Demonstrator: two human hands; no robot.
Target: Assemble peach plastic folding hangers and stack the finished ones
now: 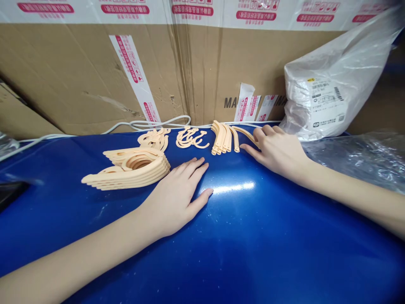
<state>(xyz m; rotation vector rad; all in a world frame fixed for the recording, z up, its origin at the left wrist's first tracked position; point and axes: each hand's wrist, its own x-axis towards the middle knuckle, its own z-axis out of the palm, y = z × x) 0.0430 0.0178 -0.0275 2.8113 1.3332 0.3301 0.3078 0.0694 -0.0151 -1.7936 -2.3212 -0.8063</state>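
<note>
My left hand (177,198) lies flat and open on the glossy blue table (253,245), fingers stretched out just right of a stack of peach plastic hanger bodies (129,169). My right hand (275,150) rests further back with its fingers curled onto a thin curved peach strip (247,134), beside a row of curved peach bars (223,138). Two smaller heaps lie along the back edge: peach hooks (191,138) and flat curled pieces (155,138).
Large taped cardboard boxes (95,76) wall off the back. A white cable (136,124) runs along their base. A filled clear plastic bag with a label (329,93) stands at the back right, crumpled clear film (357,156) beside it. A dark object (9,192) is at the left edge.
</note>
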